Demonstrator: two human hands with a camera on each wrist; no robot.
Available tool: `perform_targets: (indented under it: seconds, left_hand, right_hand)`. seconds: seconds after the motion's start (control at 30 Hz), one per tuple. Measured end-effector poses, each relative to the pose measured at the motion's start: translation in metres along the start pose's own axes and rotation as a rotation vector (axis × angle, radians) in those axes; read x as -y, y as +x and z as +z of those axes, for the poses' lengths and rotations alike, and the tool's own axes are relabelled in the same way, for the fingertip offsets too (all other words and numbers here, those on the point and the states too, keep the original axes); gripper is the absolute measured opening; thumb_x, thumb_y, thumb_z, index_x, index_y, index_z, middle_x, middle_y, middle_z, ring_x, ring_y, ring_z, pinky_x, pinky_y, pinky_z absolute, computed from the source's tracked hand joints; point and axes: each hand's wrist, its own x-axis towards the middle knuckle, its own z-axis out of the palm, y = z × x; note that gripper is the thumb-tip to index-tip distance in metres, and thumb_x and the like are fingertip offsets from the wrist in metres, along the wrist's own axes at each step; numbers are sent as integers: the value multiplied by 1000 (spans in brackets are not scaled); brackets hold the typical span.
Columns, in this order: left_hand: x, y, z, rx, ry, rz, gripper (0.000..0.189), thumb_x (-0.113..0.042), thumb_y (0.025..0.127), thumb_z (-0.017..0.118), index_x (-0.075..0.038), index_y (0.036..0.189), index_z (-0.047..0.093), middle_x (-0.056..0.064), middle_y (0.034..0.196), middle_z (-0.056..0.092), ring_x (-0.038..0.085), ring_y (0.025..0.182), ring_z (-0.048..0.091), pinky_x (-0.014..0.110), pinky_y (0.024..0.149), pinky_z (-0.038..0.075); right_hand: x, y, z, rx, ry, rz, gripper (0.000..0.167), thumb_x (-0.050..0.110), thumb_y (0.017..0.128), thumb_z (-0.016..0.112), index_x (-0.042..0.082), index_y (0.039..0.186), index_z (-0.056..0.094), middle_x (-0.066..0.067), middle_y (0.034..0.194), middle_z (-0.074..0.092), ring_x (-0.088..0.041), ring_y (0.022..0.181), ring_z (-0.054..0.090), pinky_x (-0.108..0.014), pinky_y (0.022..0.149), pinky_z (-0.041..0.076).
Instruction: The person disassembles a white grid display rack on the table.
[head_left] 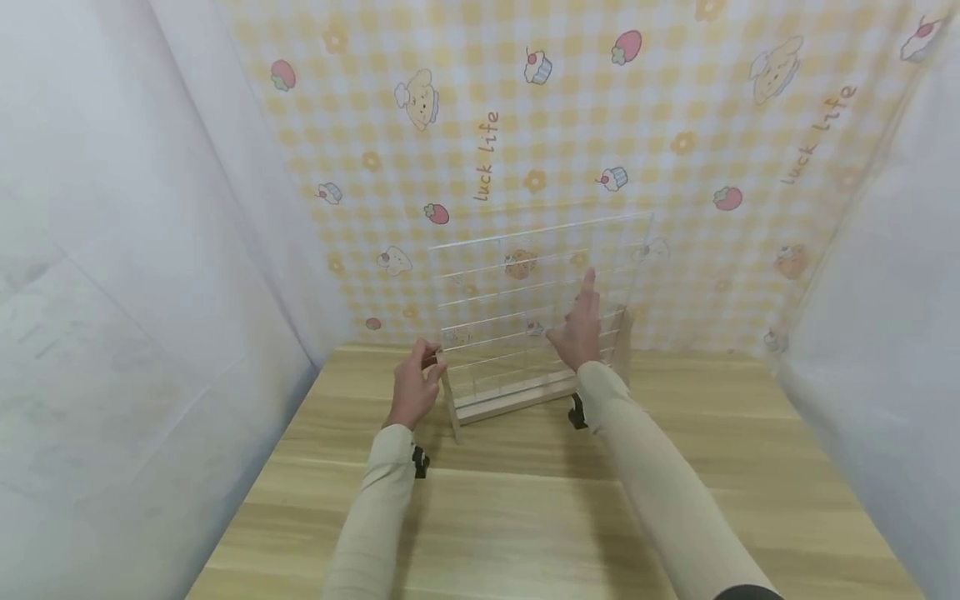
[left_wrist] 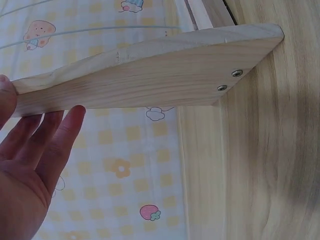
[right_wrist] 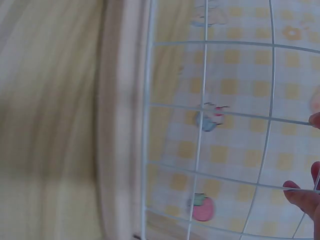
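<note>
A white wire grid panel stands upright in a wooden stand, leaning back toward the patterned cloth. Its base bar runs along the grid's bottom edge. My left hand pinches the upper end of the stand's left wooden side piece, thumb on one edge and fingertips on the other. Two screws show low on that piece. Over the grid's right half, my right hand has its index finger extended upward and its thumb spread; in the right wrist view its fingertips meet the wires.
The stand rests on a wood-grain table near its back edge. Behind hangs a yellow-checked cloth with printed cartoons. White sheets close off the left and right sides. The right side piece is partly behind my right hand.
</note>
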Motion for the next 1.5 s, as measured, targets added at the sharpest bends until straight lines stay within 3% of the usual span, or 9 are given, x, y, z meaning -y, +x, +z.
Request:
perform_targets:
  seconds: [0.2,0.37,0.8,0.97,1.13,1.5]
  left_hand:
    - [1,0,-3,-8,32,-4,25,-9,98,64,-5,121,55,19,134,64,39,120,66,54,103,54]
    - [1,1,1,-7,19,-20,25,-11,97,65,-5,120,56,20,131,66,39,120,66,52,105,53]
    - [1,3,1,-4,29,-6,27,-11,96,66,-7,120,55,20,133,65,40,119,66,57,104,52]
    - [2,2,0,-4,25,-3,30,-10,95,67,-4,122,55,22,131,65,41,118,67,57,101,54]
    - [1,2,-1,-10,18,-3,30,-7,94,68,-4,121,55,23,130,66,41,116,68,58,98,55]
    - [3,4,-3,43,10,-8,32,-9,96,66,-9,126,56,24,134,63,41,118,67,54,98,56]
  right_hand:
    - [20,18,-11,-53,-10,-74,136,-12,67,83,20,162,-8,-23,129,47,-32,95,58,-44,84,60]
    - [30,25,-20,-55,-7,-55,135,-12,67,82,21,162,-8,-21,129,47,-28,94,56,-43,82,59]
    - [51,40,-42,-121,43,-48,133,-13,68,81,18,162,-8,-19,131,47,-32,99,59,-42,84,60]
    - [65,46,-48,-158,49,-125,131,-15,66,81,14,162,-3,-19,127,48,-28,94,58,-40,82,60]
    - [83,53,-57,-183,42,-223,128,-15,66,78,15,162,0,-21,124,49,-32,90,59,-39,77,57]
    - [98,53,-95,-184,71,-233,127,-15,66,80,17,163,4,-17,128,50,-31,93,65,-42,75,62]
